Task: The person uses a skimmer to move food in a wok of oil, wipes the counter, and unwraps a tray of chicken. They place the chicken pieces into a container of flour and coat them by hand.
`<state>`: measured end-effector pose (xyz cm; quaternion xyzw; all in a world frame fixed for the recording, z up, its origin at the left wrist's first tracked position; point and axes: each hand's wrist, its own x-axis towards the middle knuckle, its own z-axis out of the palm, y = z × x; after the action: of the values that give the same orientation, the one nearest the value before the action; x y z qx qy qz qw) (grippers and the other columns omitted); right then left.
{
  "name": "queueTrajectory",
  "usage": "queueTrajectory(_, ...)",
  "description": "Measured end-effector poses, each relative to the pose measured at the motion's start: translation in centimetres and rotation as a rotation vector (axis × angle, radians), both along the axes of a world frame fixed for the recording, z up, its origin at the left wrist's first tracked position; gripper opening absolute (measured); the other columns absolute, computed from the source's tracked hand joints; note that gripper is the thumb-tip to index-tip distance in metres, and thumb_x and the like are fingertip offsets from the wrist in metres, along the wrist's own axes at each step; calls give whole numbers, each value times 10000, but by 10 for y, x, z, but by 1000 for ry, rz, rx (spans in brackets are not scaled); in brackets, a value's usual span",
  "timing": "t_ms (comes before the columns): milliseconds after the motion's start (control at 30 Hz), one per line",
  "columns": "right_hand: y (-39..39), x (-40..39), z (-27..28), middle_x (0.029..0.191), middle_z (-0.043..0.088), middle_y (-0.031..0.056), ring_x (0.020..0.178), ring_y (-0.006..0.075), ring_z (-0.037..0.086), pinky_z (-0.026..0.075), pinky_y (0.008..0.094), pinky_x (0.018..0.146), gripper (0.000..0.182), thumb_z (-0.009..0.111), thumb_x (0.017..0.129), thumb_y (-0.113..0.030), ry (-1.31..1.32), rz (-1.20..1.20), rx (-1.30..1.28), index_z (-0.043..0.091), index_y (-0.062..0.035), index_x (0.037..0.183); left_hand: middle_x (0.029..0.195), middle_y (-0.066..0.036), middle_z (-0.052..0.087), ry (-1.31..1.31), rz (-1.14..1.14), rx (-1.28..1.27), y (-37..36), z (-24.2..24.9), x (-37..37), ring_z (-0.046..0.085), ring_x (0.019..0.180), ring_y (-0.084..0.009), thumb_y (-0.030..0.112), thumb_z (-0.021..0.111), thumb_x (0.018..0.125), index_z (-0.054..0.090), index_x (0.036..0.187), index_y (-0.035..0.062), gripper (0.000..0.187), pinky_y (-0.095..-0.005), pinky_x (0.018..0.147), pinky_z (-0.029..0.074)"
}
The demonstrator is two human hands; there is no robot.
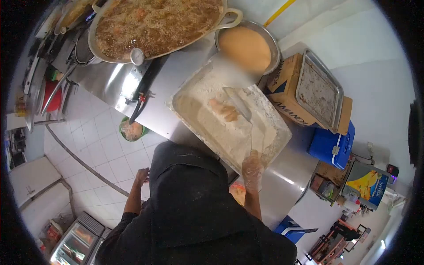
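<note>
Beside the rim of a large tray point(201, 134) of pale flour, my right hand point(252, 170), in a clear plastic glove, is closed around the thin handle of a metal scoop point(239, 104). The scoop's blade lies in the flour, touching or very near several orange-tan pieces of food point(224, 109). My left hand point(142, 175) is bare and hangs low at the left, over the tiled floor. Its fingers are loosely bent and apart, with nothing seen in them.
A big pan point(154, 28) of bubbling oil sits at the upper left, a dial at its rim. Behind the tray stands a metal bowl point(245, 46) of orange liquid. Right of it are a cardboard box point(287, 90), a stained metal tray point(320, 88) and a blue cooler point(331, 145).
</note>
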<state>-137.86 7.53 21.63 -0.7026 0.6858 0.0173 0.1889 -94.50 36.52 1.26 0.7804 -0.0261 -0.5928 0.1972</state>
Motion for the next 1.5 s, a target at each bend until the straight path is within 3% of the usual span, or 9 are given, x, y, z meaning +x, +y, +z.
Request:
queueTrajectory(167, 4, -54, -33, 853, 604, 153, 739, 284, 617, 497, 358, 615, 278, 553, 868, -97, 1, 106, -300, 548, -31, 1138, 896, -131, 672, 4, -26, 118, -40, 13, 14, 645, 678, -223, 371, 483, 913, 545, 1145, 0, 442, -360, 595, 486)
queueTrajectory(267, -25, -73, -27, 936, 608, 89, 781, 191, 613, 497, 314, 636, 279, 564, 890, -143, -758, -483, 287, 548, -51, 1152, 973, -172, 686, 16, 31, 77, -42, 8, 25, 690, 734, -274, 372, 477, 926, 521, 1154, 1, 437, -386, 621, 499)
queueTrajectory(400, -120, -64, 15, 996, 616, 63, 803, 164, 610, 501, 308, 666, 295, 576, 896, -185, -326, 68, 138, 553, -51, 1159, 1000, -191, 678, 10, 88, 33, -39, 8, 25, 693, 718, -276, 376, 470, 934, 517, 1165, 2, 442, -363, 590, 505)
queueTrajectory(600, -306, 37, 79, 953, 629, 231, 966, 382, 623, 515, 439, 827, 268, 458, 936, -218, 397, 522, -238, 578, 4, 1027, 1007, -214, 670, 26, 179, 41, -4, -18, 20, 692, 696, -275, 393, 490, 922, 515, 1169, -27, 488, -339, 540, 507)
queueTrajectory(800, -449, 54, 38, 1004, 692, 174, 910, 318, 684, 555, 418, 777, 274, 502, 899, -221, 494, 279, -326, 694, -38, 968, 1021, -229, 662, 10, 386, -42, 52, -20, 7, 692, 710, -287, 405, 484, 923, 511, 1184, -36, 513, -356, 536, 515)
queueTrajectory(1033, -461, 20, 93, 1108, 672, 164, 989, 288, 671, 519, 463, 830, 357, 518, 857, -290, 767, 723, -9, 688, -89, 1099, 1029, -184, 674, -106, -181, -320, 146, -56, -31, 687, 760, -275, 399, 475, 914, 547, 1173, -10, 490, -360, 546, 496)
queueTrajectory(1133, -495, -20, 49, 1080, 686, 146, 998, 285, 668, 503, 436, 844, 365, 516, 859, -332, 617, 611, 74, 691, -100, 1080, 1014, -170, 678, -62, 82, -233, 134, -36, -42, 676, 773, -271, 400, 484, 912, 572, 1136, -16, 480, -379, 561, 490)
queueTrajectory(1267, -459, -1, 60, 536, 477, -28, 414, 124, 438, 334, 305, 389, 319, 494, 932, -329, 374, 438, 467, 640, -69, 818, 1022, -174, 675, 97, 358, -8, 89, -31, -26, 674, 795, -282, 388, 481, 921, 547, 1165, -17, 478, -400, 619, 511)
queueTrajectory(1500, -399, 44, 33, 499, 366, -79, 358, 79, 299, 224, 268, 334, 403, 393, 998, -409, -248, -64, 779, 580, -60, 925, 1032, -184, 670, 57, 314, 78, 12, -21, 6, 678, 809, -290, 390, 462, 940, 519, 1213, -20, 497, -415, 681, 507)
